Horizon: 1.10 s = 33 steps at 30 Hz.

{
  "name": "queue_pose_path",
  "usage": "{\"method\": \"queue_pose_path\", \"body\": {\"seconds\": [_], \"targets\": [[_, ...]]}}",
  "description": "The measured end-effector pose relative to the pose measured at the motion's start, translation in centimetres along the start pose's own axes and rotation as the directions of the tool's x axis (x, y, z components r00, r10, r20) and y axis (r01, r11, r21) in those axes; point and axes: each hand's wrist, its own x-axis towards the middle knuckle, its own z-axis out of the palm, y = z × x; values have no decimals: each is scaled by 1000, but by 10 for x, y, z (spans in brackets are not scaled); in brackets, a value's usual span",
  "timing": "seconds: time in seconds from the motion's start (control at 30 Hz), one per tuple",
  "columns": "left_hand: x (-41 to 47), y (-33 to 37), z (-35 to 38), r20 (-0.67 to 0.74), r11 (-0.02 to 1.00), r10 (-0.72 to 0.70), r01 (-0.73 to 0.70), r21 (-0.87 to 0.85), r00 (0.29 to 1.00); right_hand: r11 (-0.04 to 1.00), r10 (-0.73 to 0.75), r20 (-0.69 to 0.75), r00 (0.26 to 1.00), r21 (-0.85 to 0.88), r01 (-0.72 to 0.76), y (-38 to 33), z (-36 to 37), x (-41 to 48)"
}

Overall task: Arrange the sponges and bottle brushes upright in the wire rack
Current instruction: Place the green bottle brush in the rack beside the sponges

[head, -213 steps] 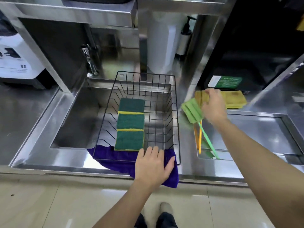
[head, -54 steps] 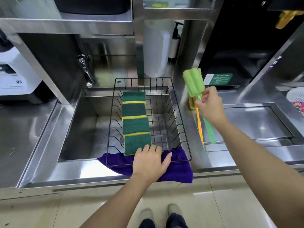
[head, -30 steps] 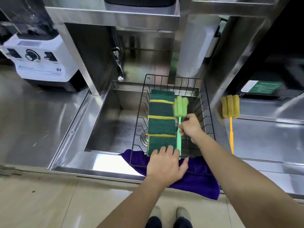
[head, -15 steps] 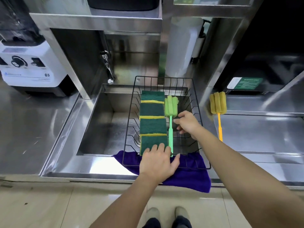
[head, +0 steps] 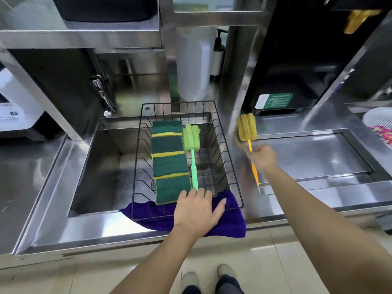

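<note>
A black wire rack (head: 230, 158) sits over the sink, its near edge on a purple cloth (head: 229, 221). Several green and yellow sponges (head: 168, 160) stand in a row along its left side. Beside them on the right lies a green bottle brush (head: 192, 149), head at the far end. My left hand (head: 197, 211) rests flat on the rack's near rim and the cloth, fingers spread. My right hand (head: 262, 158) is closed on the thin handle of a yellow bottle brush (head: 246, 128), to the right of the rack and blurred by motion.
The steel sink (head: 101, 166) lies under the rack with a tap (head: 104, 96) at the back left. A white blender base (head: 14, 111) stands far left. A covered steel well (head: 314, 153) is at the right, with a white strainer (head: 379, 124) at the far right edge.
My right hand let go of the green brush, which now lies in the rack, moved right and took hold of the yellow brush's handle. My left hand stayed on the rack's rim.
</note>
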Motion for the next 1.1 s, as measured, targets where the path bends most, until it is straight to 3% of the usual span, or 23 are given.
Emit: {"method": "queue_pose_path", "body": {"seconds": [0.13, 0.23, 0.37, 0.6, 0.7, 0.77, 0.9, 1.1], "targets": [[2, 2, -1, 28, 1000, -17, 17, 16, 999, 991, 120, 85, 989, -76, -114, 33, 0, -1], [3, 3, 0, 33, 999, -16, 15, 28, 999, 992, 103, 145, 984, -84, -91, 39, 2, -4], [2, 1, 0, 50, 999, -9, 6, 46, 999, 994, 45, 91, 995, -100, -36, 32, -4, -9], [2, 2, -6, 94, 998, -51, 48, 31, 994, 967, -48, -60, 997, 247, 62, 4, -20, -12], [3, 1, -6, 35, 997, -61, 63, -38, 998, 916, -79, -102, 992, 385, 113, -11, -18, -21], [4, -1, -10, -24, 988, -113, 109, -110, 993, 908, -130, -103, 986, 388, 160, -22, -11, -30], [0, -12, -2, -136, 997, -74, 76, 13, 988, 904, -230, -10, 973, 367, 218, -46, 6, -54], [-3, -19, 0, -100, 995, -101, 100, -19, 990, 957, -285, 270, 920, 135, 256, -64, 37, -88]]}}
